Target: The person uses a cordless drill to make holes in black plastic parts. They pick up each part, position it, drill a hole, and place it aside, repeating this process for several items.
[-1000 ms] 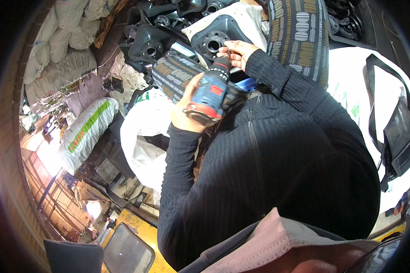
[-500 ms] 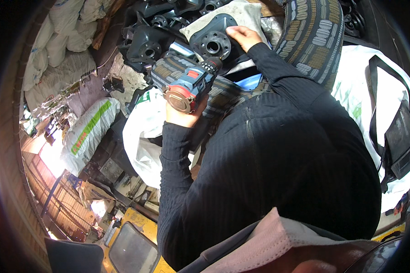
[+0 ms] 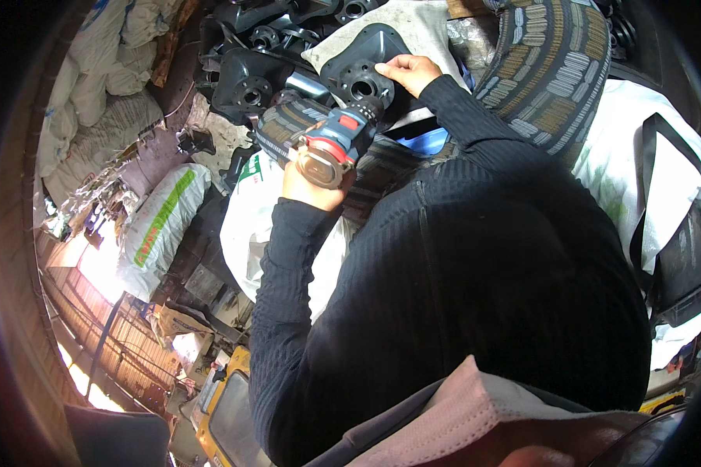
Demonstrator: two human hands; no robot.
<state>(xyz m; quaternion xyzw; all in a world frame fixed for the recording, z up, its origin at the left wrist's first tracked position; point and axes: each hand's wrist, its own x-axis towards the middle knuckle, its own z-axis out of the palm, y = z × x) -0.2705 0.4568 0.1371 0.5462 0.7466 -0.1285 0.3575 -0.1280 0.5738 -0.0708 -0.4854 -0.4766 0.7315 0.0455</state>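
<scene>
My left hand (image 3: 310, 187) is wrapped round the handle of a blue and red cordless drill (image 3: 343, 144). The drill's chuck points away from me and covers the near edge of a black flanged part (image 3: 375, 45); its tip is hidden there. This part has a round flange with a centre hole and several small holes, and lies on a pale cloth (image 3: 424, 23). With thumb and fingers pinched together, my right hand (image 3: 413, 74) touches the right side of the round flange. Whether a small piece is between those fingertips, I cannot make out.
More black flanged parts (image 3: 251, 92) are piled at the far left. Patterned padded fabric (image 3: 549, 66) curves along the right and in front of me. A white bag (image 3: 245, 226) stands at left, another white bag (image 3: 615, 163) at right. A green-striped sack (image 3: 163, 226) lies farther left.
My right hand has moved from the part's plate corner down and left to the round flange. The drill has shifted slightly, its chuck now overlapping the flange's near edge. The view has tilted a little.
</scene>
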